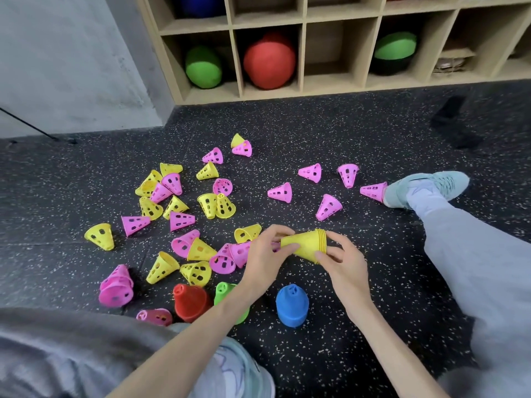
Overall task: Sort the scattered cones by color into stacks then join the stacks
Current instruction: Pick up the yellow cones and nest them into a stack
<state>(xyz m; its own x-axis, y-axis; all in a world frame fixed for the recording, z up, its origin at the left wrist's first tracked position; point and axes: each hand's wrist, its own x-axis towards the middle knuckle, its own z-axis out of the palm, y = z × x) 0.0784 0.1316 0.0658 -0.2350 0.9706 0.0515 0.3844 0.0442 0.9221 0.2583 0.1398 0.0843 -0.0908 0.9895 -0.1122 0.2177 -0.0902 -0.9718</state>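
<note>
Both of my hands hold a yellow stack of cones (pixel 307 245) lying sideways above the floor. My left hand (pixel 267 254) grips its narrow end and my right hand (pixel 343 259) pinches its wide rim end. Several loose yellow cones (pixel 100 236) and pink cones (pixel 280 192) lie scattered on the dark speckled floor, mostly to the left and ahead. Close to me stand a red stack (pixel 189 303), a green stack (pixel 225 293) partly hidden by my left forearm, and a blue stack (pixel 291 305). A pink stack (pixel 116 287) lies at the left.
My right leg and pale blue shoe (pixel 425 188) stretch out at the right, touching a pink cone (pixel 373 191). My left knee and shoe fill the bottom left. A wooden cubby shelf (pixel 303 53) with balls stands at the back. A grey wall is at the left.
</note>
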